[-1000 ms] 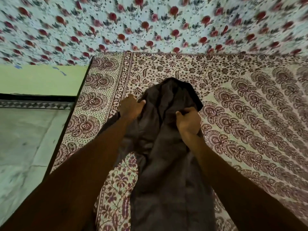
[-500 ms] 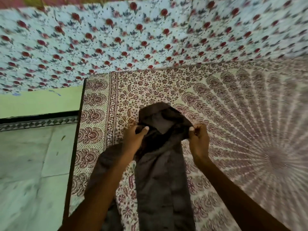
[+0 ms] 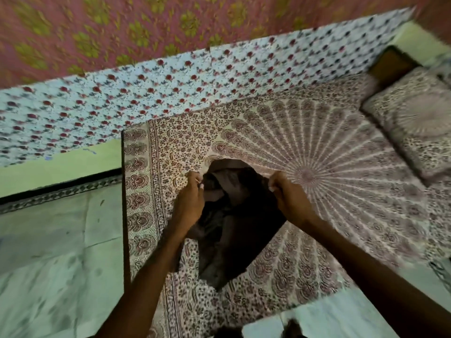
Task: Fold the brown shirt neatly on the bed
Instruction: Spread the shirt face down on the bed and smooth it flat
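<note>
The brown shirt (image 3: 234,223) hangs bunched between my hands above the bed (image 3: 341,191), its lower end trailing down toward the bed's near edge. My left hand (image 3: 190,203) pinches the shirt's upper left edge. My right hand (image 3: 285,193) grips the upper right edge. The cloth sags open between them, and its collar end arches at the top. The bed carries a maroon and cream patterned sheet with a fan motif.
A pillow (image 3: 415,128) in a matching print lies at the bed's far right. A floral cloth (image 3: 146,93) covers the wall behind the bed. Pale tiled floor (image 3: 53,264) runs along the bed's left edge and in front of it.
The view has pulled back and up, showing more of the bed and the pillow. Both hands have lifted the shirt higher and spread apart, so the cloth now hangs bunched and shorter.
</note>
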